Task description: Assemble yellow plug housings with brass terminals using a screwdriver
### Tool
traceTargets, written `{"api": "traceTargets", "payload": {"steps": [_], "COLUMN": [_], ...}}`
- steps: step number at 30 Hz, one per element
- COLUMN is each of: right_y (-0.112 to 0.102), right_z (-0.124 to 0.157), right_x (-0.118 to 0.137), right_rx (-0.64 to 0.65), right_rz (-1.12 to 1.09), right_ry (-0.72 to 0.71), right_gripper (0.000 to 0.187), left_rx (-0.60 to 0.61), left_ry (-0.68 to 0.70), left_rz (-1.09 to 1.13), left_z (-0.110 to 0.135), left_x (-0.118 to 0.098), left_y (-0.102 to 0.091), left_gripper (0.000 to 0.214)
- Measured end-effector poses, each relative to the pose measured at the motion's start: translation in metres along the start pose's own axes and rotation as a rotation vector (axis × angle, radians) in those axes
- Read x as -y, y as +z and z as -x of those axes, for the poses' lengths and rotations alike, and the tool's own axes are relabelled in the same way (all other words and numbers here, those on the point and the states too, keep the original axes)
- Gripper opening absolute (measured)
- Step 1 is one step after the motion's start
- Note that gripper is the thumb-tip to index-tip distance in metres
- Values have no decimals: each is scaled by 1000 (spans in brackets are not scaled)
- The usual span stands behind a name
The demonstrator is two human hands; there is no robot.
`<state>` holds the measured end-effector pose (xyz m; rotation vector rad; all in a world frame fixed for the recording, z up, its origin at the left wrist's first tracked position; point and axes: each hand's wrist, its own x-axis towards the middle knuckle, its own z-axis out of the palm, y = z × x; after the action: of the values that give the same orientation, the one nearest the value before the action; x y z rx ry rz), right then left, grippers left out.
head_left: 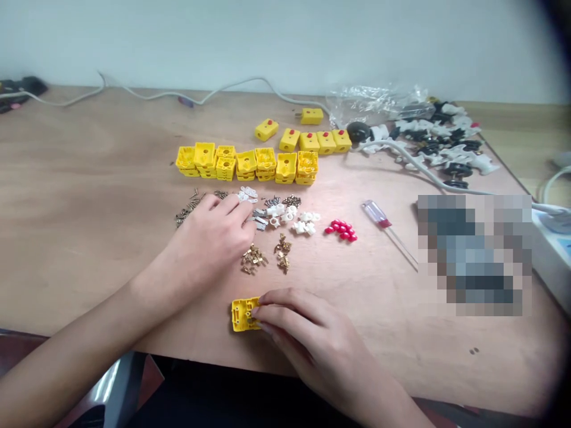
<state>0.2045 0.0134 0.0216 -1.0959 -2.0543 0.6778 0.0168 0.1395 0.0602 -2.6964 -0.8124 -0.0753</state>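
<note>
My right hand [312,342] has its fingers closed round the right end of a yellow plug housing half [241,314], which lies open side up near the table's front edge. Its fingertips reach over the inside, and a small part there is partly hidden. My left hand [218,229] is bent down over the small parts, with fingers curled and tips out of sight. Around it lie screws [190,209], white flat pieces [247,194], metal strips [260,221], white plastic fittings [283,215] and brass pieces [254,260]. More brass clips [283,252] sit just to the right.
Stacked yellow housings [265,164] form a row behind the parts. Several yellow plugs with red buttons [309,141] stand further back. Red caps [342,229], a screwdriver [386,224] and a blurred-out object [473,255] lie right. Black and white parts [439,139] and a cable [414,160] fill the back right.
</note>
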Motion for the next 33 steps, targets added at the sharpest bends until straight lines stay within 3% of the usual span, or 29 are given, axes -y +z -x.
{"api": "traceTargets", "payload": {"steps": [6,12,18,22,26,29,33], "right_y": [-2,-9,-7,-6,-9,-13,-13], "right_z": [1,4,3,6,9,8,7], "right_x": [-2,-3,-2,-3,-2,1,5], "right_rx": [18,-189,-170,-222,-235,-259,-216], "right_rz": [-42,-21,-20,-19,-104,-154,-207], "right_ry": [50,273,289,268,101,-4,-22], "right_gripper": [19,19,20,27,34,32,37], "left_rx": [-18,-24,-64,-123,-179,-250,-336], "left_ry": [0,-17,-29,-25,-87,-182,-276], "left_rz": [4,-1,48,395,869,1076,1168], "left_z": [-1,-1,1,15,38,50,56], "left_x": [0,0,4,-4,-34,-56,-71], "left_y": [2,5,8,-15,-35,-33,-20], "left_gripper": [12,11,9,12,12,10,10]}}
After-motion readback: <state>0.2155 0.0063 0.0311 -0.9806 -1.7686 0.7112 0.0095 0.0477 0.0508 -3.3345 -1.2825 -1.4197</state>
